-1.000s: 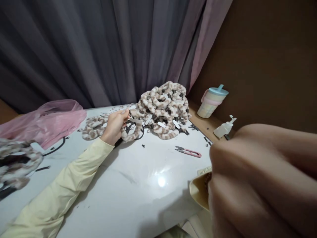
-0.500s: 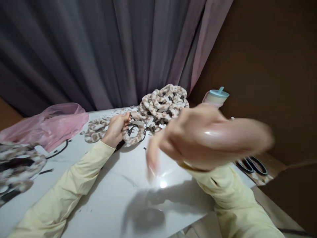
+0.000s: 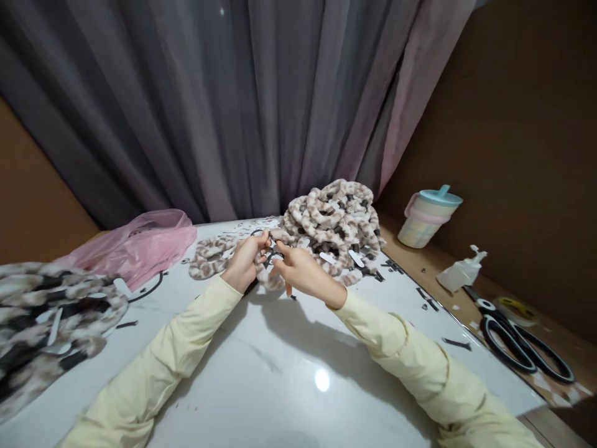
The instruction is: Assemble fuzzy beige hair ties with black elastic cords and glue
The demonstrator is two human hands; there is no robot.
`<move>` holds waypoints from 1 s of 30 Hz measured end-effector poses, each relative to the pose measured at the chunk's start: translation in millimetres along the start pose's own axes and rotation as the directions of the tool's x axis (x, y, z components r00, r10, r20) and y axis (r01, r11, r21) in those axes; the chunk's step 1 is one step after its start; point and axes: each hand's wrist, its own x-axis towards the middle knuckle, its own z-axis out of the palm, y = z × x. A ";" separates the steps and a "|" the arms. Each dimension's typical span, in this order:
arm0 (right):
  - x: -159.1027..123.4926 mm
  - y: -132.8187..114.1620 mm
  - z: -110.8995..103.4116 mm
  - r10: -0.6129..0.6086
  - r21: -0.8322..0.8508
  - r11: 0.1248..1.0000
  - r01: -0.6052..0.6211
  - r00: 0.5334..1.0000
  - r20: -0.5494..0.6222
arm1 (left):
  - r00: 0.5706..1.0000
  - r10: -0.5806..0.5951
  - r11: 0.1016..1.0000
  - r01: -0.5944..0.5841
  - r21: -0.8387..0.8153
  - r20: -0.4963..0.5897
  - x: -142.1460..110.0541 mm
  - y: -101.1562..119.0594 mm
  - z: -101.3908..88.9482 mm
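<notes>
My left hand (image 3: 245, 261) is closed in a pinch at the left side of a fluffy brown-and-white band (image 3: 269, 284), by its thin black elastic part. From the other side my right hand (image 3: 305, 272) grips the same band, thumb and fingertips together around its dark part. The fingers partly hide the band. Just left of my left hand lies a similar fluffy band (image 3: 209, 258). Behind and right of my hands rises a heap of fluffy bands (image 3: 333, 214) with black sections and white tags.
More fluffy bands (image 3: 60, 311) lie at the left, beside a pink plastic bag (image 3: 144, 242). To the right are a lidded cup (image 3: 426, 218), a small white packet (image 3: 461, 272), large scissors (image 3: 517, 342) and a tape roll (image 3: 517, 310). Black scraps (image 3: 426, 298) dot the table's right edge.
My right hand, blurred and raised near the camera before, has moved down and away to meet my left hand at the band. The view has shifted, showing more on the right.
</notes>
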 end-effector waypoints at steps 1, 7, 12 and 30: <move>1.6 1.6 1.5 0.018 0.037 0.999 -0.018 1.000 0.021 | 1.000 0.003 1.000 -0.003 0.004 -0.002 -0.3 0.2 0.3; 7.7 1.2 9.0 0.122 0.306 0.940 -0.153 0.985 0.119 | 0.994 0.105 0.988 -0.101 0.112 -0.031 -4.4 0.1 1.2; 8.9 1.5 10.6 0.158 0.410 0.899 -0.154 0.987 0.025 | 0.952 0.305 0.916 -0.287 0.279 -0.021 -6.2 0.2 1.4; 9.3 0.7 -20.4 -0.073 -0.056 0.996 0.076 0.996 0.054 | 0.523 0.726 0.096 -0.720 0.688 0.446 3.3 -18.7 -12.8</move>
